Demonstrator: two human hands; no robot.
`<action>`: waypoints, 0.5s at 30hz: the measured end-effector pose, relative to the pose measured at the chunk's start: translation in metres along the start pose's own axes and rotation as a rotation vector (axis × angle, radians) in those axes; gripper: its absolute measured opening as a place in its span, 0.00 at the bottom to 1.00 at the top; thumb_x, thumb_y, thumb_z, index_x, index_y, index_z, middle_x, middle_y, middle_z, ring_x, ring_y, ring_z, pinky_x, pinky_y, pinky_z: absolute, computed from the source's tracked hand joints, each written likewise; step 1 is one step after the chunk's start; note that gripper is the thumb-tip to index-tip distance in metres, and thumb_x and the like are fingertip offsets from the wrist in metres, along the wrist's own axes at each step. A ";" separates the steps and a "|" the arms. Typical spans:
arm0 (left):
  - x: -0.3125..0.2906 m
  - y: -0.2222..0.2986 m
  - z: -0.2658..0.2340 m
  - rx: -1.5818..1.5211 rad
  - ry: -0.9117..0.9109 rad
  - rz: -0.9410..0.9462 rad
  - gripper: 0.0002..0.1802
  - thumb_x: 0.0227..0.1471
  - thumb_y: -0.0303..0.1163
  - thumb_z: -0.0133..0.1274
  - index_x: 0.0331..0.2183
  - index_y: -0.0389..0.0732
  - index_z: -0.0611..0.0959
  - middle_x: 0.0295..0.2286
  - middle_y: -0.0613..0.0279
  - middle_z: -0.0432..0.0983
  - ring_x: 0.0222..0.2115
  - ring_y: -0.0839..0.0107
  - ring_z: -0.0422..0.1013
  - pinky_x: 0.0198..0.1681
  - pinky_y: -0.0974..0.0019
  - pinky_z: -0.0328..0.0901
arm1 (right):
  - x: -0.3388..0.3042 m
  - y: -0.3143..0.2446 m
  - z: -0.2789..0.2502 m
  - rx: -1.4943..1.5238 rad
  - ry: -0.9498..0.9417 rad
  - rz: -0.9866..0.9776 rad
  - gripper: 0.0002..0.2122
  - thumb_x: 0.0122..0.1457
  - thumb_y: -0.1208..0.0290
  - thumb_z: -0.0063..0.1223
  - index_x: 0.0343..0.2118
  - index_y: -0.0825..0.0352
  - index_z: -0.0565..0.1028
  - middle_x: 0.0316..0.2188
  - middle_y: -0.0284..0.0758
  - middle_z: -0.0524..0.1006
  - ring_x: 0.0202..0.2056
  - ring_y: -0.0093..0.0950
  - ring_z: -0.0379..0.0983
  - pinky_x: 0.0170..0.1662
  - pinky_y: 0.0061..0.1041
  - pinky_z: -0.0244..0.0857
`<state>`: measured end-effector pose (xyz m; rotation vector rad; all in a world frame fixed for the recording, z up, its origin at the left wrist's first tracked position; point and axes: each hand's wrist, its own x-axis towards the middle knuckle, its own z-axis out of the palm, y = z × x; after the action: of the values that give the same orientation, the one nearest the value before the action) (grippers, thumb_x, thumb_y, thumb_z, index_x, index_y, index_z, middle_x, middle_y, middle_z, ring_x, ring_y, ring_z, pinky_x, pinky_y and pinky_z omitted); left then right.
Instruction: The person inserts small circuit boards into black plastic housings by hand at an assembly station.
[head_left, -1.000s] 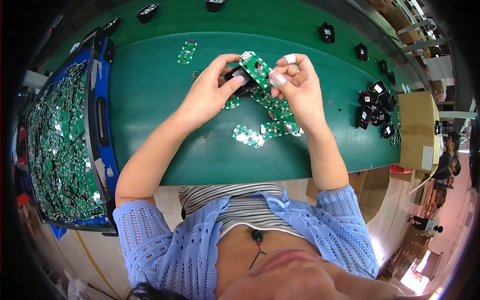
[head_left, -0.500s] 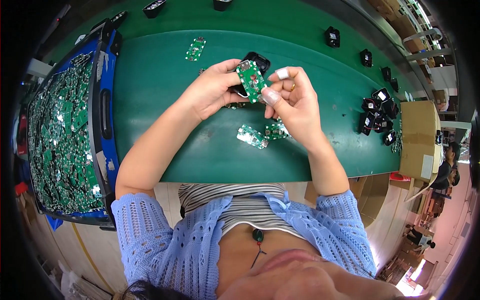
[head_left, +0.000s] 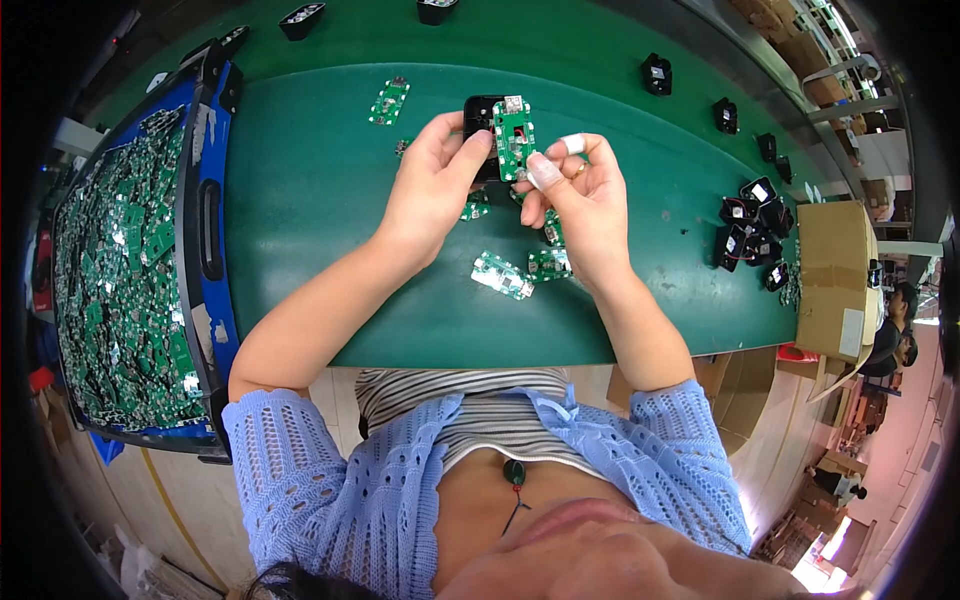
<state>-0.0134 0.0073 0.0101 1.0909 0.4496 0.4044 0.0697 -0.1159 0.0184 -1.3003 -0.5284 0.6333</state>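
My left hand (head_left: pixel 432 178) grips a black plastic case (head_left: pixel 482 115) over the middle of the table, its thumb lying across the case. In my right hand (head_left: pixel 583 195) a green circuit board (head_left: pixel 515 145) is pinched at its lower end; a metal connector sits at its top. The board stands upright at the case's right side and covers part of it. White wrapping shows on my right thumb and index finger. Below my hands, more boards lie on the table, among them a pale-lit board (head_left: pixel 502 275) and a green board (head_left: pixel 549 264). A single board (head_left: pixel 390 101) lies farther off.
At the left, a blue-and-black crate (head_left: pixel 212 230) is filled with circuit boards. Several black cases (head_left: pixel 755 235) are heaped at the right beside a cardboard box (head_left: pixel 835 275). More black cases, such as one case (head_left: pixel 656 75), stand spaced along the far green strip.
The black case and the board have turned from tilted to nearly upright, and my left thumb now lies over the case. The cases on the far strip have shifted slightly left.
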 end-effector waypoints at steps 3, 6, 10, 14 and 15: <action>-0.001 -0.002 0.001 0.002 -0.032 0.013 0.17 0.50 0.28 0.50 0.41 0.33 0.67 0.36 0.57 0.71 0.35 0.75 0.69 0.37 0.72 0.65 | 0.004 0.000 -0.006 0.002 0.016 0.015 0.09 0.54 0.77 0.49 0.33 0.67 0.60 0.20 0.36 0.71 0.16 0.20 0.68 0.17 0.15 0.60; 0.003 -0.006 -0.004 0.106 -0.042 0.065 0.18 0.48 0.28 0.52 0.40 0.33 0.67 0.36 0.56 0.70 0.35 0.74 0.69 0.37 0.71 0.66 | 0.006 0.005 -0.010 -0.069 -0.014 0.045 0.09 0.54 0.75 0.49 0.33 0.67 0.62 0.20 0.34 0.72 0.16 0.19 0.67 0.18 0.15 0.59; 0.007 -0.003 -0.006 0.186 -0.015 0.101 0.17 0.47 0.26 0.53 0.37 0.32 0.67 0.34 0.55 0.70 0.33 0.74 0.70 0.35 0.73 0.67 | 0.007 0.011 -0.011 -0.634 0.091 -0.367 0.11 0.48 0.72 0.57 0.32 0.67 0.67 0.24 0.32 0.71 0.18 0.19 0.66 0.20 0.17 0.59; 0.010 -0.002 -0.007 0.211 0.004 0.147 0.15 0.47 0.25 0.52 0.37 0.33 0.67 0.32 0.56 0.70 0.31 0.74 0.71 0.32 0.74 0.68 | 0.009 0.004 -0.012 -0.853 0.136 -0.630 0.14 0.42 0.70 0.61 0.32 0.65 0.71 0.29 0.33 0.71 0.23 0.22 0.67 0.23 0.19 0.60; 0.010 -0.004 -0.008 0.235 0.005 0.144 0.15 0.47 0.25 0.52 0.37 0.33 0.67 0.32 0.55 0.70 0.31 0.74 0.71 0.32 0.74 0.67 | 0.010 0.003 -0.012 -0.832 0.104 -0.693 0.14 0.42 0.70 0.62 0.33 0.65 0.72 0.29 0.33 0.71 0.24 0.22 0.68 0.24 0.19 0.60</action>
<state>-0.0085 0.0168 0.0021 1.3553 0.4312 0.4897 0.0846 -0.1171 0.0128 -1.7562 -1.1574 -0.2802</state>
